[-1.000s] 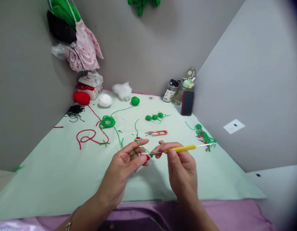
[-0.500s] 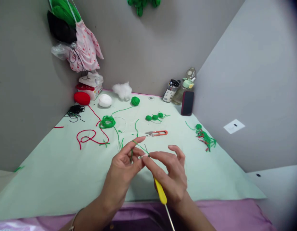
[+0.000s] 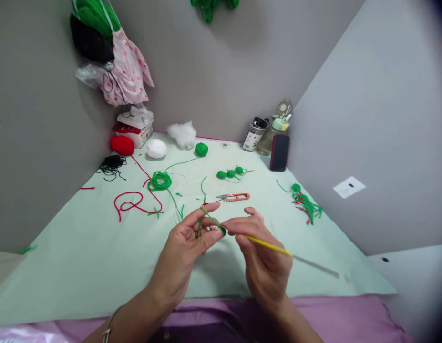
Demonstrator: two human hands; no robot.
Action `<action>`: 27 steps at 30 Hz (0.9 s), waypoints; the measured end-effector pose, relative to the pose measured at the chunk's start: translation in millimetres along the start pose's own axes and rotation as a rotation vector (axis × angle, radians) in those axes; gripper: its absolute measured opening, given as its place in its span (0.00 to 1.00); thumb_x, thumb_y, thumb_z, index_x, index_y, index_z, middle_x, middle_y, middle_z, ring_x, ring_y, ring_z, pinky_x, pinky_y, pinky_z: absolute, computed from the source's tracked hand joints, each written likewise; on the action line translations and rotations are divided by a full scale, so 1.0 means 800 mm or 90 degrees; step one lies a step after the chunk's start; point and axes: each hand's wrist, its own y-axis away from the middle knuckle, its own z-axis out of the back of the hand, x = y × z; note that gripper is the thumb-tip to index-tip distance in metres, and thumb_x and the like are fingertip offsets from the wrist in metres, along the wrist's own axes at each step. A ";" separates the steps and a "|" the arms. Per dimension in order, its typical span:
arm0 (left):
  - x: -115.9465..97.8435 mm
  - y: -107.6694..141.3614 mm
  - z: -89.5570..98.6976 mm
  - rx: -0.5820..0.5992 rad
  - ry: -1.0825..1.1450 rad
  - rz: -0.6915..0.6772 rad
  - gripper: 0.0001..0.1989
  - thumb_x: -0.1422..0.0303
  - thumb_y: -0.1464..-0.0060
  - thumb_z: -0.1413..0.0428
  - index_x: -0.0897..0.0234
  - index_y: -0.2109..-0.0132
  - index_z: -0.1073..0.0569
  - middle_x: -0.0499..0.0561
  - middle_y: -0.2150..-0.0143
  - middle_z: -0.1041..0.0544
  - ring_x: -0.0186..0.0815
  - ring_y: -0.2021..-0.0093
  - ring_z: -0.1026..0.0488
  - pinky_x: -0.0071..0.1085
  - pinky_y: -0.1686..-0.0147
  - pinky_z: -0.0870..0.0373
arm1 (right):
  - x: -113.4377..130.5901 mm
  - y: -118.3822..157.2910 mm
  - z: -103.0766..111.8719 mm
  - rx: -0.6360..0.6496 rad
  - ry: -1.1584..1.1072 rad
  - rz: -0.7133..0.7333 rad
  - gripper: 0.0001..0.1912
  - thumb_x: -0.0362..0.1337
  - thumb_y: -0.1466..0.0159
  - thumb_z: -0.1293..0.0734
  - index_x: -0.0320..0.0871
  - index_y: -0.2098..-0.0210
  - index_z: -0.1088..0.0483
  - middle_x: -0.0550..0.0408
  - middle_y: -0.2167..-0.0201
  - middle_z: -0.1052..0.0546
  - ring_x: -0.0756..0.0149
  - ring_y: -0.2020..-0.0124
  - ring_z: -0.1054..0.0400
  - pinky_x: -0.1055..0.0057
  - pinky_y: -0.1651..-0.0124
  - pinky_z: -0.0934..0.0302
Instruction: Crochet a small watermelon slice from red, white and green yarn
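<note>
My left hand (image 3: 188, 240) pinches a small crochet piece (image 3: 222, 230), green with some white, between thumb and fingers. Green yarn (image 3: 210, 215) runs over its raised index finger down to the piece. My right hand (image 3: 265, 255) grips a crochet hook (image 3: 269, 245) by its yellow handle, the metal tail pointing right. The hook's tip meets the green piece, though fingers hide the exact spot. Just beyond the hands lie orange-handled thread snips (image 3: 235, 197).
A green yarn coil (image 3: 159, 181), red yarn ball (image 3: 122, 146), white ball (image 3: 156, 149) and stuffing (image 3: 183, 135) lie at the back left. Green crocheted balls (image 3: 230, 174) sit behind the snips. A phone (image 3: 280, 152) leans at right near a bottle (image 3: 267, 140); green-red pieces (image 3: 304, 205) lie nearby.
My right hand has turned, swinging the hook from pointing down toward me to lying nearly sideways, tail to the right. My left hand still pinches the piece, now showing more green.
</note>
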 end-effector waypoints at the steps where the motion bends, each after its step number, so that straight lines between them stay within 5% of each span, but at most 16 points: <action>1: 0.001 -0.001 0.000 0.002 0.011 0.001 0.22 0.64 0.49 0.25 0.54 0.46 0.14 0.46 0.64 0.23 0.30 0.64 0.33 0.26 0.64 0.38 | 0.000 0.001 0.001 0.003 0.054 0.050 0.15 0.25 0.28 0.34 0.51 0.52 0.21 0.58 0.59 0.13 0.65 0.61 0.18 0.55 0.32 0.42; 4: -0.001 -0.005 0.004 0.028 0.087 0.064 0.22 0.65 0.51 0.24 0.60 0.48 0.13 0.44 0.68 0.26 0.26 0.72 0.41 0.26 0.64 0.36 | -0.002 0.002 0.005 -0.004 0.159 0.133 0.18 0.24 0.30 0.33 0.53 0.51 0.19 0.57 0.57 0.13 0.64 0.59 0.19 0.54 0.31 0.45; 7: -0.004 -0.008 0.008 0.042 0.127 0.106 0.20 0.66 0.50 0.25 0.63 0.49 0.13 0.40 0.74 0.33 0.24 0.76 0.48 0.28 0.57 0.32 | -0.004 -0.001 0.008 -0.048 0.023 0.005 0.14 0.28 0.28 0.33 0.52 0.53 0.20 0.58 0.62 0.14 0.63 0.62 0.19 0.50 0.33 0.39; 10: -0.005 -0.007 0.008 0.014 0.073 0.046 0.20 0.67 0.49 0.26 0.59 0.48 0.13 0.43 0.70 0.29 0.27 0.70 0.38 0.27 0.56 0.33 | -0.005 -0.004 0.006 -0.064 -0.126 -0.117 0.09 0.35 0.25 0.33 0.50 0.58 0.19 0.58 0.66 0.15 0.61 0.63 0.20 0.50 0.37 0.33; 13: -0.003 -0.003 0.004 0.003 0.011 -0.005 0.19 0.67 0.48 0.26 0.54 0.48 0.13 0.45 0.65 0.25 0.31 0.61 0.31 0.26 0.55 0.34 | -0.004 -0.006 0.003 -0.023 -0.134 -0.119 0.09 0.39 0.25 0.32 0.50 0.59 0.19 0.56 0.65 0.14 0.59 0.62 0.19 0.51 0.38 0.32; 21: -0.006 0.000 0.005 0.053 0.042 0.072 0.28 0.65 0.46 0.27 0.56 0.39 0.18 0.45 0.67 0.27 0.31 0.66 0.37 0.27 0.62 0.39 | -0.007 -0.002 0.002 -0.031 -0.161 -0.133 0.08 0.38 0.26 0.31 0.51 0.58 0.18 0.59 0.65 0.14 0.63 0.63 0.20 0.53 0.35 0.34; 27: -0.007 -0.004 0.009 0.082 0.107 0.113 0.28 0.66 0.48 0.27 0.60 0.40 0.17 0.45 0.67 0.28 0.30 0.67 0.37 0.29 0.57 0.36 | -0.018 0.004 0.002 -0.037 -0.266 -0.202 0.09 0.40 0.25 0.32 0.51 0.59 0.18 0.59 0.65 0.16 0.64 0.62 0.22 0.57 0.36 0.35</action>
